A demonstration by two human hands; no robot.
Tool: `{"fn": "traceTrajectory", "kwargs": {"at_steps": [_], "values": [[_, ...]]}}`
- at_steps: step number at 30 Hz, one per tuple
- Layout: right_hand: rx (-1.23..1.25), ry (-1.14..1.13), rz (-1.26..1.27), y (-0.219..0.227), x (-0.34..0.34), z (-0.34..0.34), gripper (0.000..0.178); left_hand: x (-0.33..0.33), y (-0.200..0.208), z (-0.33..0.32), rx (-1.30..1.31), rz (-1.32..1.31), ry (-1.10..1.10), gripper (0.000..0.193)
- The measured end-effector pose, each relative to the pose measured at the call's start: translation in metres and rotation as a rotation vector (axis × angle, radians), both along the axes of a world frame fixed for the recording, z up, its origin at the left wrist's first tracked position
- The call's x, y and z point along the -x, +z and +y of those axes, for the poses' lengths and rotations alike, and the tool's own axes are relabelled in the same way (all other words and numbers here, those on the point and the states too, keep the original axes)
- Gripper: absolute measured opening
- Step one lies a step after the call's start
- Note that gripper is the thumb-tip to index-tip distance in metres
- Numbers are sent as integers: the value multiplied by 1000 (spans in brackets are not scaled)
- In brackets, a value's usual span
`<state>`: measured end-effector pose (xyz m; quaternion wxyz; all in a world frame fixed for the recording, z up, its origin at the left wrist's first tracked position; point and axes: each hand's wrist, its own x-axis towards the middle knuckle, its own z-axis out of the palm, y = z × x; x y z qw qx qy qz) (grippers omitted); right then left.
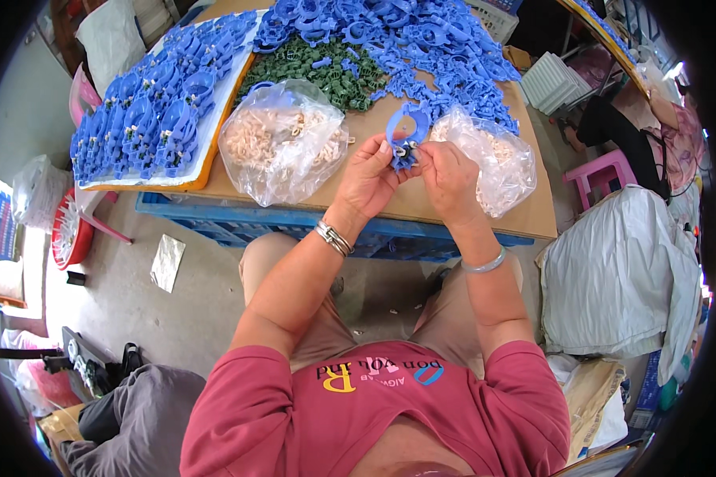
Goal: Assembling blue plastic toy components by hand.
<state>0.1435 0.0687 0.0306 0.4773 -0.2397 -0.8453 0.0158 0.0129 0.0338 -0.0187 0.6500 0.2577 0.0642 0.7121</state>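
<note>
Both of my hands are raised over the front edge of the cardboard-topped table point(374, 208). Between them is a blue plastic part point(394, 119) with a round ring at its top and small dark pieces at its lower end. My left hand point(364, 176) grips its lower left side between thumb and fingers. My right hand point(452, 176) is closed, its thumb and fingertips pinched at the right of the dark pieces; what exactly they pinch is hidden. Clear bags of small pale pink pieces lie on either side, a left bag point(282, 147) and a right bag point(505, 167).
Behind are a heap of green parts point(326, 75) and a large pile of blue parts point(453, 48). An orange-edged board point(203, 171) at left carries rows of assembled blue parts. Pink stools, a red basket point(75, 230), a white sack point(605, 274) and other people surround the table.
</note>
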Motion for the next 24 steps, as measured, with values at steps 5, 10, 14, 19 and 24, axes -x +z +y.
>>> {"fn": "traceTrajectory", "kwargs": {"at_steps": [5, 10, 14, 19, 24], "values": [[-39, -25, -19, -1, 2, -2, 8, 0, -1, 0, 0, 13, 14, 26], [-159, -38, -59, -2, 2, -1, 6, -1, -1, 1, 35, -20, 18, 31], [-84, -12, 29, -9, 3, 3, 8, -2, 0, 0, 26, -17, 3, 33], [210, 21, 183, -12, 8, -2, 6, -1, -3, 0, 14, -22, -5, 35], [274, -14, 173, -11, 7, -2, 5, -1, 1, 0, 12, 4, 1, 35]]}}
